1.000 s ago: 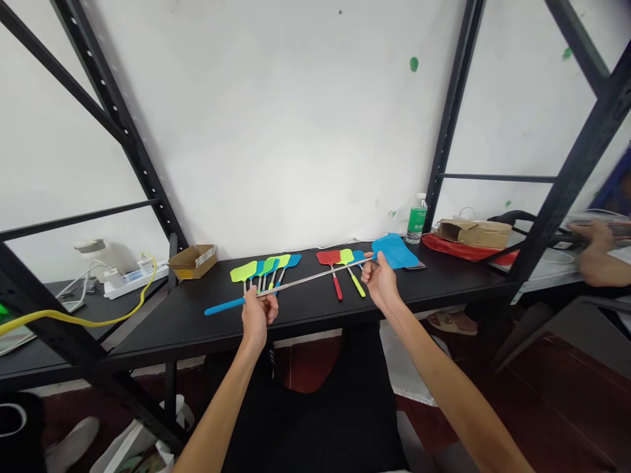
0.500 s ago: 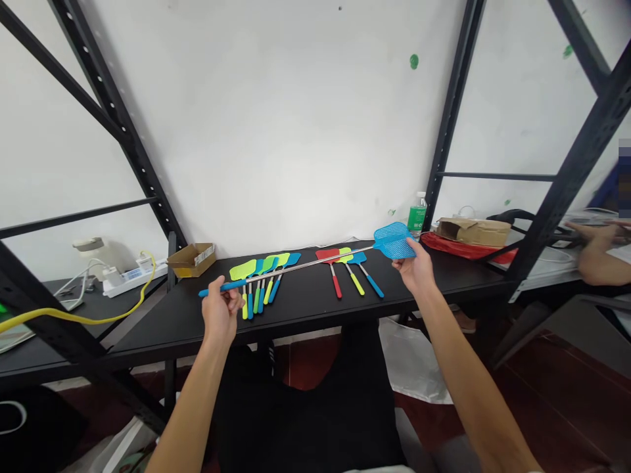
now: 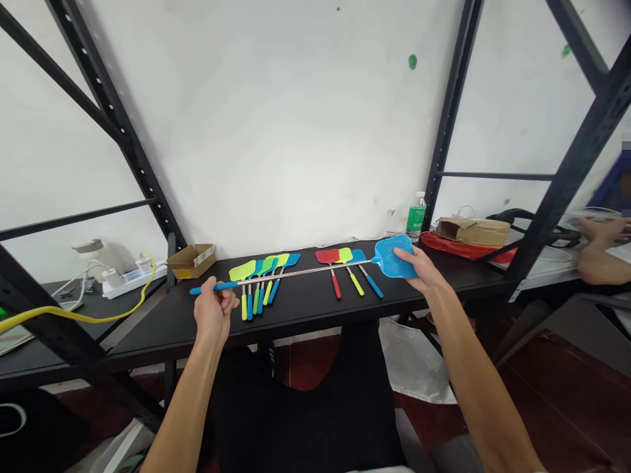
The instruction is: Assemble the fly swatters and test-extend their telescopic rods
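A blue fly swatter with its metal rod drawn out long spans the space between my two hands, above the black table. My left hand is closed around its blue handle. The fingers of my right hand pinch the right edge of its mesh head, thumb on top. Below the rod lie two groups of fly swatters. On the left, several yellow-green, green and blue swatters overlap in a row. To the right, a red swatter, a yellow-green swatter and a blue swatter fan out.
An open cardboard box sits on the table's left part. A green-labelled bottle stands by the back right post. Beyond it, a torn carton rests on red plastic. A co-worker's arm shows far right.
The swatter's head has come lower and turned its flat face more towards me, my right hand turning with it. My left hand has shifted slightly left with the handle.
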`<state>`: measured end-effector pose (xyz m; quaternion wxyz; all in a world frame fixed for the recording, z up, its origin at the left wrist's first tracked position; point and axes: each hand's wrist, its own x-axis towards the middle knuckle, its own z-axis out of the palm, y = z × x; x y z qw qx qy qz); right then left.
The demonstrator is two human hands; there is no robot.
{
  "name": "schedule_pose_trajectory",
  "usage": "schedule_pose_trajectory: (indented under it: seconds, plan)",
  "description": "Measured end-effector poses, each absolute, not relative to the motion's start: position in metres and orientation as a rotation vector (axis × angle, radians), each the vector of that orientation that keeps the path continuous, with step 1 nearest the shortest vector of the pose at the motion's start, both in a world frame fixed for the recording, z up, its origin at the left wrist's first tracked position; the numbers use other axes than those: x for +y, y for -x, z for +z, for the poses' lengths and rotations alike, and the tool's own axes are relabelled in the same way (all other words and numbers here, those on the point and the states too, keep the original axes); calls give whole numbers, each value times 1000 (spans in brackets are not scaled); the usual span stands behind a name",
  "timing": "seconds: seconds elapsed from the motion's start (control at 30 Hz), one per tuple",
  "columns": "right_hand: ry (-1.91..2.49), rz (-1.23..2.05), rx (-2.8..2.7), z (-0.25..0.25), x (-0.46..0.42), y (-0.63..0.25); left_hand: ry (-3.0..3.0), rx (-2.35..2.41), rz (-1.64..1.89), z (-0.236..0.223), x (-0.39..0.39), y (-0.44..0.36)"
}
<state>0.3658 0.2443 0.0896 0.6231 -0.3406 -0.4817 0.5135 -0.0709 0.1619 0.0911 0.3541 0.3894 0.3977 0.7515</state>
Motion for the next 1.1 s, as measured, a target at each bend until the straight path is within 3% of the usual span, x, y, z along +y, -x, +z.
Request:
schedule_pose_trajectory:
  seconds: [0.47, 0.7, 0.9, 1.0, 1.1]
  plan:
    - [769, 1168, -1154, 83, 242, -306, -1188, 877, 1869, 97, 156, 35]
    - [701, 1218, -1217, 90, 233, -301, -1212, 864, 1734, 96, 158, 60]
    - [703, 1194, -1212, 95, 236, -334, -1243, 1027, 1875, 99, 157, 89]
    - [729, 1183, -1223, 94, 238, -345, -1462, 1169, 1718, 102, 152, 96]
    - [718, 1207, -1265, 94, 237, -345, -1757, 1368, 1345, 107, 146, 88]
